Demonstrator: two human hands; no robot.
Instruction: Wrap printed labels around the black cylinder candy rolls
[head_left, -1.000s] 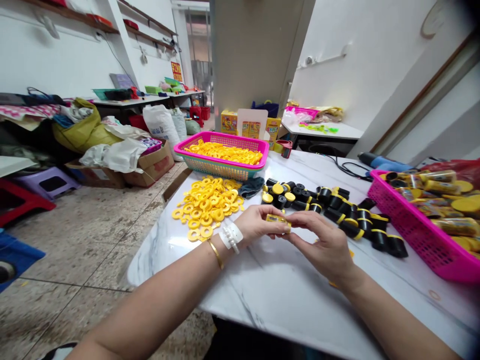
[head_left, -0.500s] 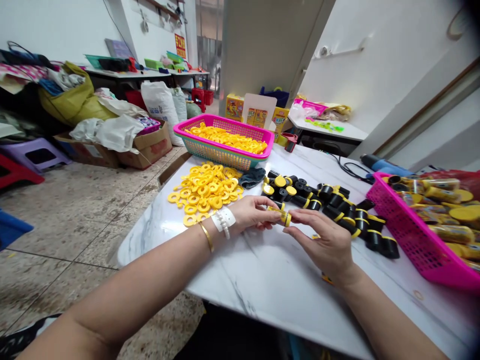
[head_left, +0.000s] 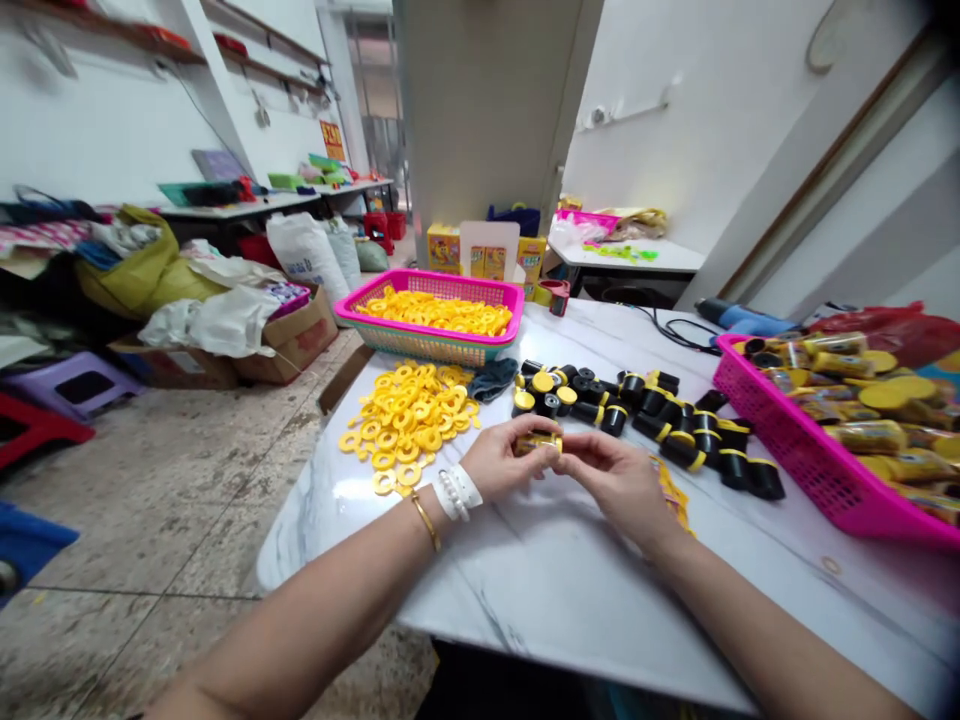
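Note:
Both hands meet over the white marbled table (head_left: 517, 580). My left hand (head_left: 499, 465) is closed around a small cylinder (head_left: 534, 441) with yellow and dark parts, much of it covered by the fingers. My right hand (head_left: 615, 490) pinches the cylinder's right end between thumb and fingers. Just beyond the hands lies a group of black cylinders with yellow ends (head_left: 615, 418). A heap of yellow rings (head_left: 409, 415) spreads to the left of my left hand. Partly hidden behind my right hand are yellow printed pieces (head_left: 675, 495), like stickers.
A pink-rimmed basket (head_left: 435, 350) of yellow rings stands at the table's back left, a dark cloth (head_left: 493, 380) near it. At right, a pink basket (head_left: 787, 440) holds printed yellow cylinders. Behind it lie a blue tool (head_left: 742, 318) and a cable.
My head view has shifted, so the scene sits lower and further left. My right fingers have drawn in closer to my left hand at the cylinder. The yellow printed pieces show more.

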